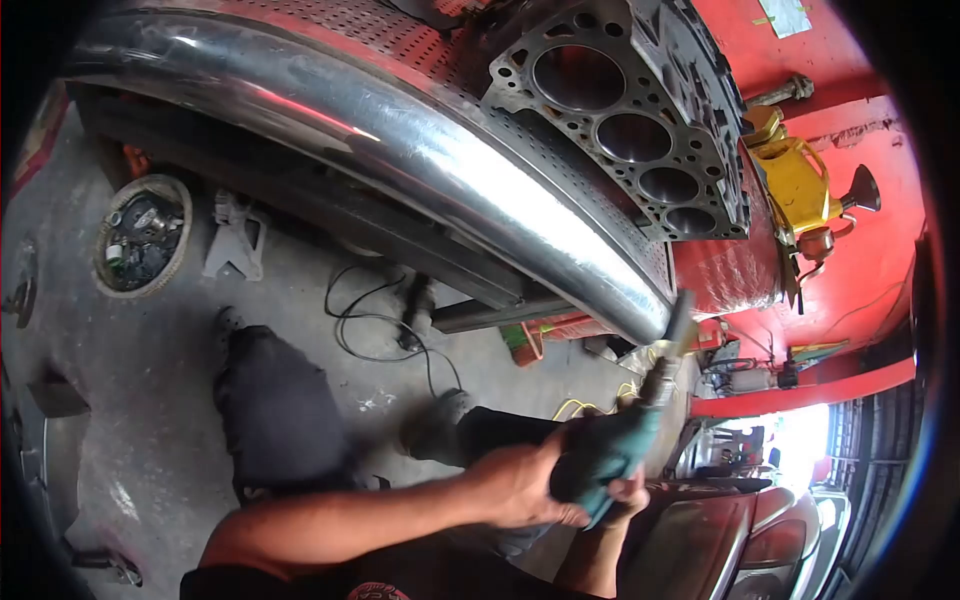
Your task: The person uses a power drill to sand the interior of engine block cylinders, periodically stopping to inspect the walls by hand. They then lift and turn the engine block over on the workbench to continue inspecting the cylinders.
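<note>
A green power drill (pixel 604 458) is held in front of my body with both hands, its chuck pointing up and to the right. A greyish attachment (pixel 681 325), smeared by motion, sticks out of the chuck. My left hand (pixel 522 485) wraps around the rear of the drill's body. On its other side, my right hand (pixel 627 496) has its fingers closed around the drill, partly hidden behind it. Above the drill, an engine block (pixel 655 155) with several open cylinder bores lies on the bench, apart from both hands.
The bench has a rounded shiny metal edge (pixel 440 150) and a perforated top (pixel 400 40). Below are a black cable (pixel 345 315), a grey jack stand (pixel 236 240) and a round tub of parts (pixel 145 235). Yellow containers (pixel 795 180) stand by the red wall; a vehicle (pixel 690 540) is at right.
</note>
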The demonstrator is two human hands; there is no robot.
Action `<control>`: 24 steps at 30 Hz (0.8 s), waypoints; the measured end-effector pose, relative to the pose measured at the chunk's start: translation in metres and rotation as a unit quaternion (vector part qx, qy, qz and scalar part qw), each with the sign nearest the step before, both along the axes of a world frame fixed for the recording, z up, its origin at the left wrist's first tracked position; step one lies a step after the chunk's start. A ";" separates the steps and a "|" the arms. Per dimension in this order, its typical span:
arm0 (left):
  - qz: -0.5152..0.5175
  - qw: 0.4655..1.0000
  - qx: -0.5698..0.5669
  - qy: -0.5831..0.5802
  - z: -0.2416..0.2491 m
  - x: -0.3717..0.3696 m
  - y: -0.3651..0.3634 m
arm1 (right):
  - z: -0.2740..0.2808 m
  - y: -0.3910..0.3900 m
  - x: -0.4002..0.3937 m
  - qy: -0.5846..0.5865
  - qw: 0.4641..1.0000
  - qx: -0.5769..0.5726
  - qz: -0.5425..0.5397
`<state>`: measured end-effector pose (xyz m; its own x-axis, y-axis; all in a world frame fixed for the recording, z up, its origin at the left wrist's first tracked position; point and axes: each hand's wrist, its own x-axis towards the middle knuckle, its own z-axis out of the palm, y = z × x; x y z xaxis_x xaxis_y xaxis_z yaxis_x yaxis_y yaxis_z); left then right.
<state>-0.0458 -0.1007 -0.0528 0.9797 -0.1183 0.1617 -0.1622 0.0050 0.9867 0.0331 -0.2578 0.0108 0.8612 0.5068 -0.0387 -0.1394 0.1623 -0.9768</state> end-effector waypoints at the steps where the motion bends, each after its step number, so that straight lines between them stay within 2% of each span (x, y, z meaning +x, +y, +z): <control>1: -0.023 0.999 0.001 0.043 -0.007 -0.007 -0.002 | 0.000 0.005 0.001 -0.002 0.994 -0.067 0.084; 3: 0.018 0.994 -0.097 0.037 -0.030 -0.021 -0.004 | -0.015 0.008 0.003 0.032 0.968 -0.151 0.197; 5: 0.072 0.955 -0.284 0.041 -0.032 -0.031 0.000 | -0.021 0.034 -0.009 0.008 0.968 -0.160 0.195; 7: 0.099 0.929 -0.350 0.071 -0.023 -0.042 0.021 | -0.022 0.052 -0.011 0.048 0.959 -0.163 0.226; 9: 0.119 0.913 -0.381 0.082 -0.043 -0.047 0.018 | -0.023 0.066 -0.012 0.105 0.952 -0.146 0.249; 10: 0.109 0.914 -0.380 0.089 -0.051 -0.051 0.022 | -0.017 0.072 -0.008 0.058 0.933 -0.197 0.297; 11: 0.100 0.916 -0.378 0.095 -0.057 -0.054 0.025 | -0.016 0.071 0.015 -0.121 0.881 -0.279 0.363; 12: 0.096 0.896 -0.416 0.121 -0.058 -0.059 0.026 | 0.002 0.083 0.017 -0.218 0.864 -0.358 0.279; 13: 0.110 0.897 -0.413 0.115 -0.060 -0.059 0.029 | 0.004 0.077 0.041 -0.420 0.799 -0.391 0.178; 14: 0.125 0.896 -0.411 0.109 -0.061 -0.059 0.032 | 0.017 0.092 0.066 -0.591 0.736 -0.321 0.074; 15: 0.141 0.895 -0.411 0.104 -0.062 -0.059 0.032 | 0.035 0.103 0.095 -0.712 0.620 -0.324 -0.061; 16: 0.160 0.886 -0.423 0.101 -0.059 -0.058 0.033 | 0.065 0.133 0.115 -0.788 0.532 -0.276 -0.140; 18: 0.155 0.886 -0.424 0.109 -0.057 -0.055 0.035 | 0.100 0.187 0.137 -0.835 0.397 -0.278 -0.260; 20: 0.159 0.874 -0.447 0.107 -0.055 -0.052 0.032 | 0.121 0.224 0.155 -0.861 0.324 -0.298 -0.254; 23: 0.145 0.913 -0.368 0.098 -0.061 -0.046 0.029 | 0.132 0.246 0.175 -0.882 0.283 -0.314 -0.208; 24: 0.136 0.903 -0.396 0.093 -0.061 -0.044 0.025 | 0.136 0.248 0.174 -0.882 0.280 -0.322 -0.200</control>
<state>-0.0896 -0.0753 -0.1141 0.9741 0.2114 -0.0809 -0.0950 0.7063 0.7015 0.2070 -0.0100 0.1467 -0.1889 0.7329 0.6536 0.5565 -0.4685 0.6862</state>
